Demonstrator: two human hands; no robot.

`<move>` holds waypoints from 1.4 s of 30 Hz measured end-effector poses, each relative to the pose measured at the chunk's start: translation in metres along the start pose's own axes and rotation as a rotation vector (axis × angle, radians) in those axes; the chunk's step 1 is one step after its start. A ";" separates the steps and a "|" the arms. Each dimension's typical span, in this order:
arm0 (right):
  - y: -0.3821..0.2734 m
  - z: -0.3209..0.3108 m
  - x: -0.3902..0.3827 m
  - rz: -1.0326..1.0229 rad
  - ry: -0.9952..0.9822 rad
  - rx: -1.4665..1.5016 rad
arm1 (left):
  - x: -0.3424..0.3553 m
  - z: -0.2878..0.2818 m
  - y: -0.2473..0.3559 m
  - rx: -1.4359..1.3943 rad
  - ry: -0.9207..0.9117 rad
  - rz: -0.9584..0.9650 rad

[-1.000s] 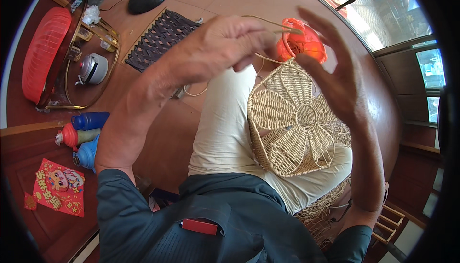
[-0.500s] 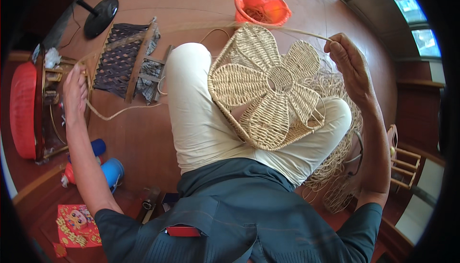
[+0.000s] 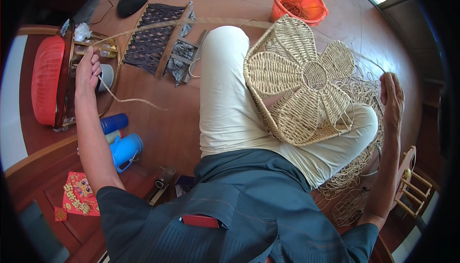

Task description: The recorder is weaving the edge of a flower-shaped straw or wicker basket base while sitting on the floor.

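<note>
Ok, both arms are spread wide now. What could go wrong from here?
The cord strung between the left hand and right hand might snag on the woven piece it passes. That piece rests on the legs with neither hand on it, so a tug could shift it. The loose pile beside the right leg could tangle.

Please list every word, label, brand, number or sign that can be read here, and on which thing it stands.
Red sheet with a cartoon figure: large gold characters, not copied out here.
Small red tag beside it: gold marking, too small to read.
Elsewhere, I can make out no writing.
</note>
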State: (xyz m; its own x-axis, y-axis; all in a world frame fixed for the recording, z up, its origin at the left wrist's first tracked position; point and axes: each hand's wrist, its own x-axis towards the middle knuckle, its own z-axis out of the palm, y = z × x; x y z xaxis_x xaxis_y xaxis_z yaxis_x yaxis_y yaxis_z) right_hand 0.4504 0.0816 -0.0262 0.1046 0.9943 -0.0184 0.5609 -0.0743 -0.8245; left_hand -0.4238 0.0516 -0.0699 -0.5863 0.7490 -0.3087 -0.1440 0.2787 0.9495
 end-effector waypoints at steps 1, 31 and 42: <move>0.002 -0.003 -0.001 0.040 0.072 0.008 | 0.000 0.001 -0.003 0.048 -0.041 -0.003; -0.019 0.109 -0.189 0.025 -0.051 0.020 | -0.310 0.305 -0.068 0.741 -0.854 0.260; -0.045 0.151 -0.175 -0.298 0.015 -0.144 | -0.307 0.321 -0.074 0.920 -0.837 0.828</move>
State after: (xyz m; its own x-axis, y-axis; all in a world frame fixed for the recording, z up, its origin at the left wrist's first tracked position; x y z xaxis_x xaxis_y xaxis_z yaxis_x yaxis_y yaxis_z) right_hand 0.2827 -0.0773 -0.0719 -0.0700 0.9729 0.2205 0.6789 0.2084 -0.7041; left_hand 0.0228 -0.0056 -0.0632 0.4126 0.9099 0.0421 0.7188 -0.3536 0.5986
